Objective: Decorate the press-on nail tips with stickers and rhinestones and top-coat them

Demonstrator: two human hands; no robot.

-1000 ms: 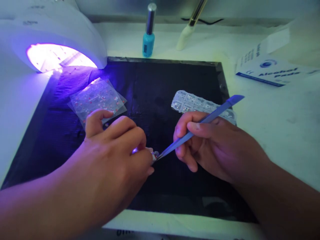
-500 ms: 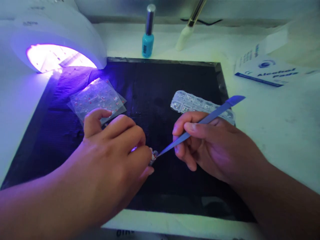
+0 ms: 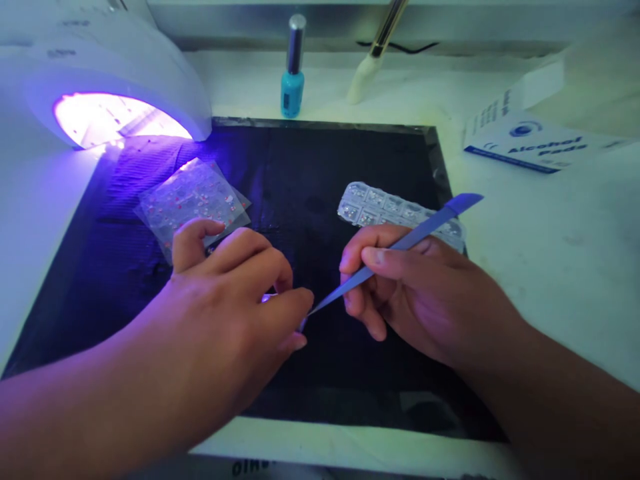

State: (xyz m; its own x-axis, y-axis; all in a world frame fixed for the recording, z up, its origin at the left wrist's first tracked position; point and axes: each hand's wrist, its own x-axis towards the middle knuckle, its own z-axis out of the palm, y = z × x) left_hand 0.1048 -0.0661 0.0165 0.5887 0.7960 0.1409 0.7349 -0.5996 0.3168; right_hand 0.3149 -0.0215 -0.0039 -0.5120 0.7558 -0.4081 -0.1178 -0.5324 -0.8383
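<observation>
My left hand (image 3: 235,313) is over the black mat (image 3: 320,380), its fingers bent and pinched on a small shiny piece (image 3: 303,325). Most of that piece is hidden behind the fingers, so its kind cannot be told. In my right hand (image 3: 415,287) are slim blue-grey tweezers (image 3: 395,250), held like a pen. Their fine tip points down and left, right at the left fingertips; whether it touches the piece is hidden. Beyond my left hand lie clear sticker sheets (image 3: 195,193) with small red and white designs. A clear compartment case (image 3: 375,200) of tiny gems sits behind my right hand.
A white nail lamp (image 3: 165,73) glows purple at the back left. A blue nail polish bottle (image 3: 292,90) stands behind the mat, beside a leaning white-ended applicator (image 3: 365,77). An alcohol pads box (image 3: 530,140) is at the back right.
My left index finger has stretched right, over the small piece, which showed red and clear bits earlier. The tweezers' tip has shifted slightly left. The whole view has moved a little.
</observation>
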